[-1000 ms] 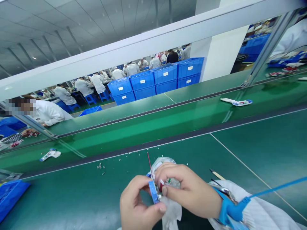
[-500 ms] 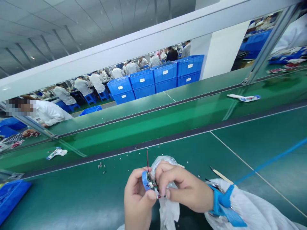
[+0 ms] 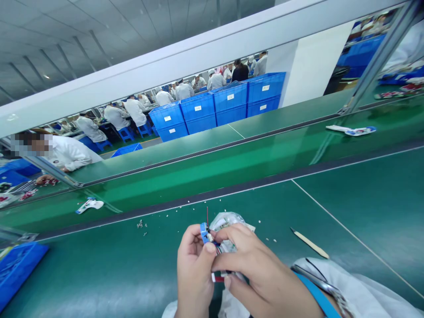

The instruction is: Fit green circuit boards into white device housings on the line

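My left hand (image 3: 195,267) is closed on a small blue part (image 3: 203,232) with a circuit board inside it. A thin red wire (image 3: 207,215) sticks straight up from this part. My right hand (image 3: 253,269) reaches in from the right, its fingers bent around thin wires (image 3: 218,250) at the part's near side. Near the right thumb a red-and-white piece (image 3: 217,278) shows; what it is I cannot tell. Behind and below the hands lies a clear plastic bag (image 3: 232,217). The fingers hide most of the part's lower side.
A pointed, pale-handled tool (image 3: 311,244) lies right on the green bench. White scraps (image 3: 141,224) are scattered ahead. A blue bin (image 3: 24,269) stands at left. Beyond, the green belt (image 3: 198,179) carries white-and-blue pieces (image 3: 90,205). People in white coats sit beyond, near stacked blue crates (image 3: 198,115).
My right hand has turned and come closer, its fingers lower on the wires. The blue part has tilted, and the red-and-white piece shows more. Pieces on the belt have shifted right.
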Tool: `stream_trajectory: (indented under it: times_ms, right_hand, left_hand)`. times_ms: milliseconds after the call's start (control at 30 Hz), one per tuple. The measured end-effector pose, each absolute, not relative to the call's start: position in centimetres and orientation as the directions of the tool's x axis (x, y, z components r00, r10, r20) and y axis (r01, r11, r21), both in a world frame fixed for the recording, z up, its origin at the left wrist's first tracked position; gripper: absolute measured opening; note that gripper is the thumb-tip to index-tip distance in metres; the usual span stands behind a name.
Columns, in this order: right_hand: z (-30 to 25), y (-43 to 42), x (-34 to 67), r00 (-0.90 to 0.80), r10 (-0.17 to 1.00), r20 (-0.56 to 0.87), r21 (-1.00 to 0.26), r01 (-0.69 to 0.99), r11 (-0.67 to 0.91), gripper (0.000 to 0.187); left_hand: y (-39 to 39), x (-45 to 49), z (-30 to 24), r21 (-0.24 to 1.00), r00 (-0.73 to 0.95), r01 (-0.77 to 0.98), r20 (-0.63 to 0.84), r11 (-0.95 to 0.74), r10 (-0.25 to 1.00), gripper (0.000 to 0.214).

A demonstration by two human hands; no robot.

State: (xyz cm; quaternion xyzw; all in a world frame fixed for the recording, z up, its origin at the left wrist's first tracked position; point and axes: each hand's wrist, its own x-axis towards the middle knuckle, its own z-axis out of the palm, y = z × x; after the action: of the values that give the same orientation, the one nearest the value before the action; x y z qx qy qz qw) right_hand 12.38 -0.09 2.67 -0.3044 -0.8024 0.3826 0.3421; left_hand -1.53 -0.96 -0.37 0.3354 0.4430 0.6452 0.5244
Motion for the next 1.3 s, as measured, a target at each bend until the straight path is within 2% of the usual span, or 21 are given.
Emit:
stream_trajectory:
  times_ms: [167,467,567,633,733,800,967,1133,1300]
  right_hand:
    - [2.7,-0.4,12.0,-0.547,0.802,0.24,-0.874,0.238,0.423,0.023]
    - [1.2,-0.2,12.1,-0.586,0.79,0.181,-0.97,0.027,0.242,0.013]
    - [0.9,0.0,12.2,-0.513,0.845,0.151,-0.988,-0.067,0.137,0.015]
    - [1.0,0.3,12.3,-0.444,0.882,0.157,-0.986,-0.118,0.116,0.019]
    - [1.9,1.1,12.8,-0.402,0.889,0.221,-0.975,-0.124,0.186,0.024]
    - [2.8,1.7,13.2,-0.412,0.876,0.249,-0.968,-0.072,0.24,0.025]
    - [4.8,2.3,13.7,-0.463,0.815,0.348,-0.895,0.095,0.436,0.024]
    - [5.1,2.3,13.5,-0.508,0.745,0.433,-0.799,0.167,0.578,0.023]
    - [5.2,2.5,13.6,-0.558,0.687,0.465,-0.747,0.17,0.643,0.024]
  left_hand:
    - [-0.9,-1.5,-0.3,0.94,-0.242,-0.339,-0.048,-0.038,0.969,0.029]
    - [-1.0,-1.4,-0.3,0.962,-0.282,-0.273,-0.051,-0.029,0.958,0.029]
    - [-1.1,-1.6,-0.7,0.965,-0.318,-0.256,-0.034,-0.052,0.947,0.034]
    - [-1.3,-1.9,-1.1,0.98,-0.372,-0.182,0.009,-0.083,0.928,0.04]
    - [-1.8,-2.1,-1.2,0.991,-0.376,-0.006,0.122,-0.134,0.918,0.046]
    - [-2.2,-1.7,-0.7,0.984,-0.321,0.028,0.177,-0.177,0.93,0.045]
    - [-2.7,-0.1,0.7,0.957,-0.282,-0.105,0.232,-0.27,0.931,0.044]
    - [-2.4,-0.5,0.9,0.921,-0.065,-0.137,0.358,-0.364,0.931,0.036]
    - [-2.7,0.3,1.2,0.93,-0.187,-0.184,0.286,-0.32,0.94,0.033]
